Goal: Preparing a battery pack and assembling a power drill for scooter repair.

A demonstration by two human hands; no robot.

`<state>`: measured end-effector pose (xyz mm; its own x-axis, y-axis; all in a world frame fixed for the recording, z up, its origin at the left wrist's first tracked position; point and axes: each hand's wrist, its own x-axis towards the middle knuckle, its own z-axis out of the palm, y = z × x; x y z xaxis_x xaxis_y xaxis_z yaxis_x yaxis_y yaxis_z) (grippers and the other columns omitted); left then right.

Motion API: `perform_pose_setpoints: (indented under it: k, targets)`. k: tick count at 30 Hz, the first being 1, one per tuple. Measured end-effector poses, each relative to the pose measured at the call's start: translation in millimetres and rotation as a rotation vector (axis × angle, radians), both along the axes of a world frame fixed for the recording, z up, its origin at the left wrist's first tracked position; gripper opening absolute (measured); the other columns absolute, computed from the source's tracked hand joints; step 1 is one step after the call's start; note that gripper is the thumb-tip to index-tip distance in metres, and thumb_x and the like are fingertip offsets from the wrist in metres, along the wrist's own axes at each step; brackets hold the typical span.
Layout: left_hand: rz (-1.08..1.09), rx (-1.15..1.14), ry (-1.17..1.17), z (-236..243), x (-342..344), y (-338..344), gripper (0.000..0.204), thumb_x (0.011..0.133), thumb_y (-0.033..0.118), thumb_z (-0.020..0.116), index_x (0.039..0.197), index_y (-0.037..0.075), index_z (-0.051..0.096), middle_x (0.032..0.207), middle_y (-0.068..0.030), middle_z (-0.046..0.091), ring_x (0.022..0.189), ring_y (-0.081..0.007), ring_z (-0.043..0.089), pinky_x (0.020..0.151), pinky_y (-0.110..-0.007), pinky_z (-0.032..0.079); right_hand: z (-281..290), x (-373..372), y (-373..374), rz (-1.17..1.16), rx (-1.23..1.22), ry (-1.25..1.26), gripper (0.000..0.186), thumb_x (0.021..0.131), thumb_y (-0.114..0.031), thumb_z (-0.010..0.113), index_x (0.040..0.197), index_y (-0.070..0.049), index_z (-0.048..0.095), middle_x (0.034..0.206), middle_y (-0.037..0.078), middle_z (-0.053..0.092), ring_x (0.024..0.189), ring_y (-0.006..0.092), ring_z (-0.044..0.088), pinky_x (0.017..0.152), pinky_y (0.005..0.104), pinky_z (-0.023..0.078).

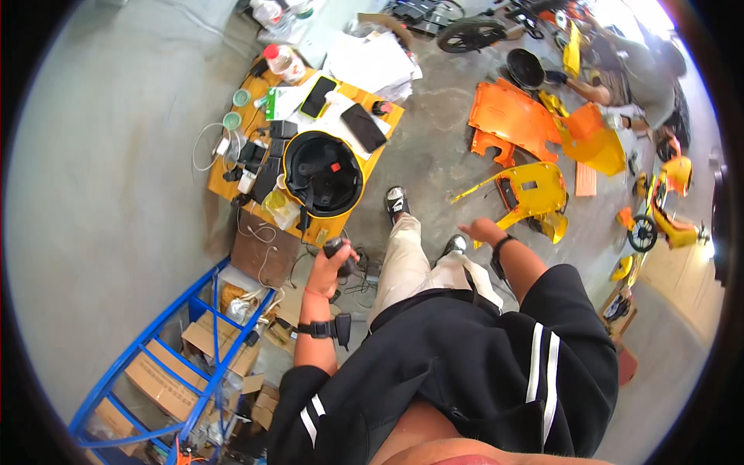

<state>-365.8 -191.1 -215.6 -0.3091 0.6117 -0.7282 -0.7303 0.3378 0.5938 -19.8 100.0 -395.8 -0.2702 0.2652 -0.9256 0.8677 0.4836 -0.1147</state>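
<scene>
My left hand (332, 273) is closed around a small black handheld device (335, 248) below the wooden table (376, 169). My right hand (482, 230) hangs over the floor beside a yellow plastic frame (542, 198), fingers loosely apart with nothing seen in them. On the table lie an upturned yellow-rimmed helmet with black inside (322, 182), two dark phones (363, 124) on white papers, cables, small black boxes and a bottle with a red cap (284, 62).
Orange panels (511, 116), a yellow panel (589, 147) and a black bowl-shaped part (525, 68) lie on the concrete floor. A co-worker in grey (643, 70) bends at upper right, near bike parts (666, 217). A blue rack with cardboard boxes (167, 368) is lower left.
</scene>
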Motion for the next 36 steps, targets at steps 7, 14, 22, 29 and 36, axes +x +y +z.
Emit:
perform_pose_setpoints:
  k: [7, 14, 22, 29, 36]
  targets:
    - [-0.540, 0.374, 0.285, 82.7, 33.9, 142.8, 0.041, 0.086, 0.007, 0.071, 0.122, 0.006, 0.051, 0.106, -0.0031, 0.059, 0.099, -0.0138, 0.056, 0.089, -0.029, 0.047, 51.2, 218.9, -47.4, -0.446, 0.425, 0.088, 0.032, 0.095, -0.030, 0.054, 0.105, -0.003, 0.068, 0.103, 0.023, 0.069, 0.099, 0.0388, 0.065, 0.087, 0.0465, 0.051]
    - [-0.930, 0.769, 1.135, 140.1, 197.1, 212.2, 0.045, 0.072, 0.003, 0.082, 0.112, 0.006, 0.061, 0.111, -0.0071, 0.060, 0.102, -0.0212, 0.058, 0.090, -0.032, 0.047, 114.9, 282.3, -128.0, -1.002, 0.540, 0.638, 0.028, 0.091, -0.025, 0.060, 0.108, -0.003, 0.067, 0.104, 0.019, 0.070, 0.101, 0.0352, 0.066, 0.087, 0.0409, 0.051]
    - [-1.163, 0.509, 0.612, 107.1, 462.6, 181.6, 0.042, 0.084, 0.011, 0.076, 0.120, 0.004, 0.056, 0.108, -0.0096, 0.063, 0.101, -0.0220, 0.062, 0.087, -0.035, 0.051, 69.2, 516.2, -392.0, -1.705, 0.672, 0.400, 0.031, 0.088, -0.028, 0.060, 0.104, -0.003, 0.068, 0.101, 0.020, 0.070, 0.096, 0.0330, 0.067, 0.084, 0.0426, 0.051]
    - [-1.260, 0.351, -0.384, 151.9, 640.9, 202.6, 0.038, 0.099, 0.025, 0.055, 0.131, 0.007, 0.047, 0.119, -0.0114, 0.061, 0.110, -0.0253, 0.062, 0.087, -0.039, 0.054, 35.6, 652.4, -740.8, -2.040, 0.571, -0.338, 0.030, 0.088, -0.022, 0.048, 0.071, -0.004, 0.065, 0.070, 0.017, 0.062, 0.059, 0.0312, 0.059, 0.054, 0.0443, 0.046]
    - [-1.362, 0.400, -0.407, 159.6, 765.6, 254.3, 0.048, 0.096, 0.019, 0.059, 0.140, 0.008, 0.043, 0.125, -0.0114, 0.058, 0.112, -0.0236, 0.060, 0.092, -0.036, 0.050, 32.6, 604.9, -712.0, -2.898, 0.492, 0.464, 0.026, 0.090, -0.016, 0.058, 0.066, -0.008, 0.059, 0.054, 0.008, 0.055, 0.042, 0.0194, 0.052, 0.036, 0.0331, 0.037]
